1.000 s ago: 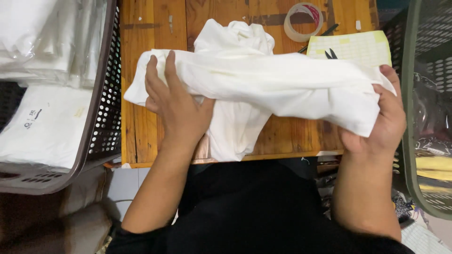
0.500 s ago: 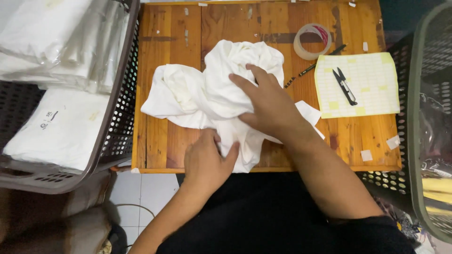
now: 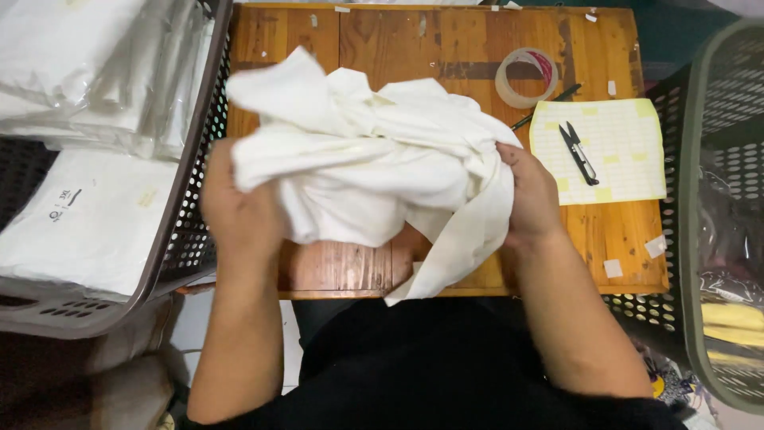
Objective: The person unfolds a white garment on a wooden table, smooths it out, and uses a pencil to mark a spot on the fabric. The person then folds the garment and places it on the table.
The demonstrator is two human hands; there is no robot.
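The cloth is white, soft and strongly crumpled, with many folds; it is bunched in a wide bundle above the middle of the wooden worktop, and one loose flap hangs down past the near edge. The left hand holds the left end of the bundle, its fingers closed into the fabric and mostly hidden by it. The right hand holds the right end, its fingers also closed on the cloth. On the right part of the worktop lies a sheet of pale yellow labels with small black snips on it, and a tape roll lies just beyond, near the far edge. A dark basket stands close against the left edge and is full of flat white packets. A green basket stands close to the right edge. Bare wood shows at the far left corner and along the near edge under the cloth, so the free room is small on both sides.
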